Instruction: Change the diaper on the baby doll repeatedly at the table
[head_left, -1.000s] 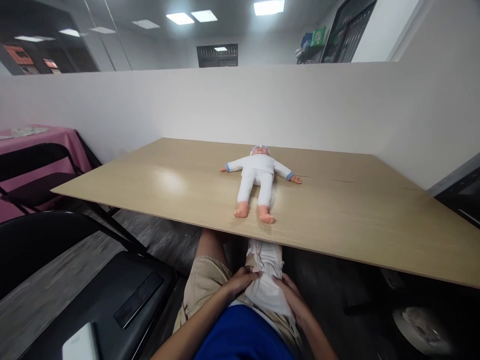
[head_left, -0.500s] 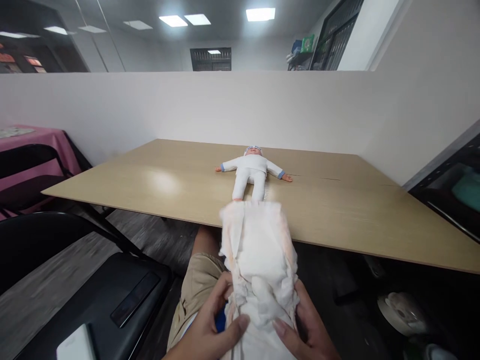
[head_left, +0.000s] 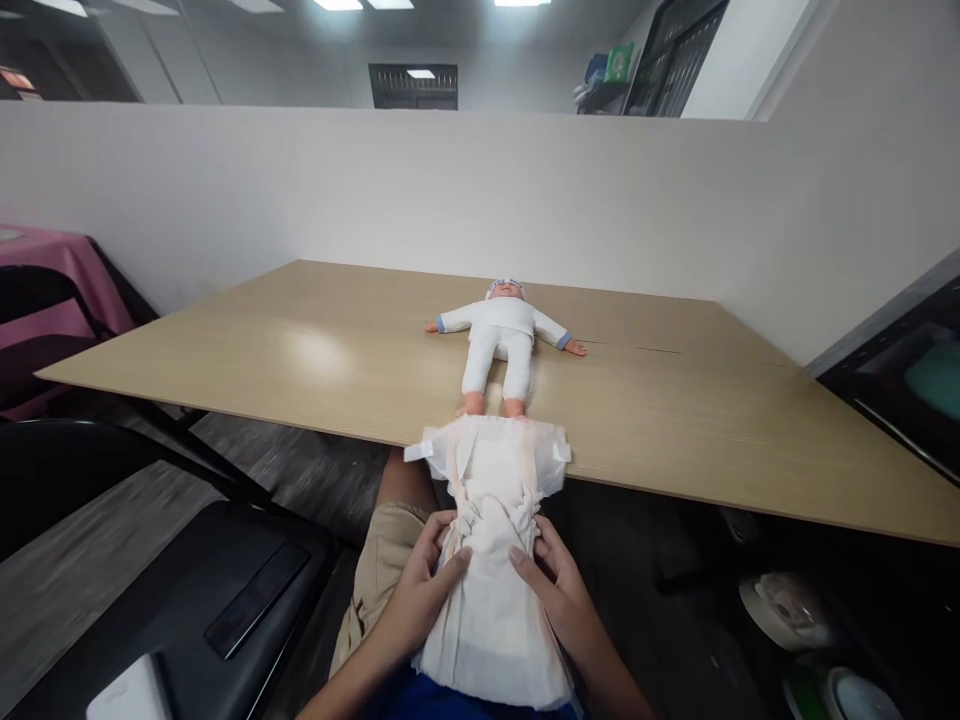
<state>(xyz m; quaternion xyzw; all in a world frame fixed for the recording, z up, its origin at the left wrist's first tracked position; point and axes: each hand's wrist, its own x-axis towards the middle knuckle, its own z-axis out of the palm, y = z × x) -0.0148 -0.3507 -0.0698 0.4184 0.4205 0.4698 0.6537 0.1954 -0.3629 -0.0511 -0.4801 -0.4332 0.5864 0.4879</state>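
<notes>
An opened white diaper [head_left: 499, 600] stretches lengthwise between my hands, over my lap. Its far end, with a tab spread out on each side, reaches the front edge of the table. My left hand [head_left: 431, 580] pinches the left edge at the narrow, gathered middle, thumb on top. On the opposite edge my right hand [head_left: 559, 585] grips in the same way. Just beyond the diaper a baby doll [head_left: 501, 340] in white clothes with blue cuffs lies on its back, arms spread and feet toward me.
The doll lies on a wooden table [head_left: 262, 350] against a white wall. At my left stands a black chair [head_left: 187, 580] with a dark phone [head_left: 257, 600] and a white object [head_left: 127, 690] on its seat. A dark-framed object [head_left: 900, 370] leans at the right.
The diaper has tipped flatter, and its far end has opened out with both tabs spread. Both hands, still gripping its edges, sit higher in view. The camera view has tilted down slightly.
</notes>
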